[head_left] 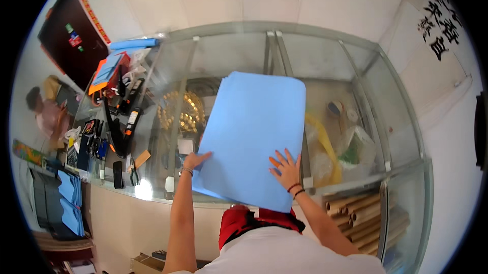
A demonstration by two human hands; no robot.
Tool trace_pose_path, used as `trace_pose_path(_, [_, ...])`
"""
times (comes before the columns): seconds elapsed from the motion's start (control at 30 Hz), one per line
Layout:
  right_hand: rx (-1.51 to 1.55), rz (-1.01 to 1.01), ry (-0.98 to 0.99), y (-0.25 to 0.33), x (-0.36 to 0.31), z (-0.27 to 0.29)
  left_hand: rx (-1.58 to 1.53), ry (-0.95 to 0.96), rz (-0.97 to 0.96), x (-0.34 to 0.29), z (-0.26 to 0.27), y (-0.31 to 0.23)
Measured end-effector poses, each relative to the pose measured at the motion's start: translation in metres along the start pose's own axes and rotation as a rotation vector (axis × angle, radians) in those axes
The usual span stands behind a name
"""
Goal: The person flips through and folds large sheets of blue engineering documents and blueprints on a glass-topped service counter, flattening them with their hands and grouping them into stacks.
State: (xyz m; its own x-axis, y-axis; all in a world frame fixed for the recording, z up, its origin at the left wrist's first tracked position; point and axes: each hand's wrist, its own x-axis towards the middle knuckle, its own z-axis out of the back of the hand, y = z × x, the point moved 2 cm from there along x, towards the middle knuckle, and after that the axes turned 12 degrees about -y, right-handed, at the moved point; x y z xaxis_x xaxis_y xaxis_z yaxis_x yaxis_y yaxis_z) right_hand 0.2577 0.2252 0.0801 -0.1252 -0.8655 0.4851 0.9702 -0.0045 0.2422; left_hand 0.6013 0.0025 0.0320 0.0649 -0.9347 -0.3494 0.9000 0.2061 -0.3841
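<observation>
A large light-blue folded sheet (251,131), paper or thin cloth, lies over the glass-topped counter, its near edge reaching past the counter's front toward my body. On its left edge is my left hand (194,161), thumb on top and the other fingers mostly hidden at and under the edge. My right hand (287,170) rests on the sheet's lower right part with fingers spread, an orange patch showing at one finger. Rounded bends at the far corners suggest layers; how many I cannot tell.
Left on the counter (239,27) are a black long-armed stapler (116,131), a phone (118,175), pliers (134,173) and blue sheets (108,68). Inside it lie gold decorations (183,111), a yellow strip (325,142) and cardboard tubes (363,213). Another person (48,111) sits far left.
</observation>
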Motion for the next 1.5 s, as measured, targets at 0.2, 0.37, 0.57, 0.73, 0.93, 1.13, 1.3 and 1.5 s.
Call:
trace_pose_path(0.2, [-0.038, 0.014, 0.091, 0.0, -0.004, 0.003, 0.191, -0.088, -0.097, -0.023, -0.007, -0.003])
trace_pose_path(0.37, [0.248, 0.037, 0.39, -0.054, 0.033, -0.02, 0.098, -0.219, -0.086, -0.082, -0.007, -0.033])
trace_pose_path(0.57, [0.222, -0.044, 0.112, -0.176, 0.192, -0.076, -0.235, -0.688, -0.28, -0.247, -0.056, -0.065])
trace_pose_path(0.73, [0.33, -0.085, 0.047, -0.25, 0.302, -0.114, -0.214, -0.671, 0.383, -0.3, -0.139, -0.07])
trace_pose_path(0.93, [0.303, -0.287, 0.298, -0.228, 0.324, -0.12, -1.323, 0.276, 0.589, -0.299, -0.187, -0.049])
trace_pose_path(1.13, [0.372, -0.297, 0.242, -0.227, 0.32, -0.124, -1.364, 0.005, 0.474, -0.293, -0.28, -0.044])
trace_pose_path(1.3, [0.287, -0.377, 0.333, -0.231, 0.295, -0.106, -1.278, -0.131, 0.5, -0.258, -0.307, -0.006])
trace_pose_path(1.5, [0.092, -0.341, 0.051, -0.303, 0.236, -0.107, -1.352, -0.27, 0.447, -0.261, -0.232, 0.046])
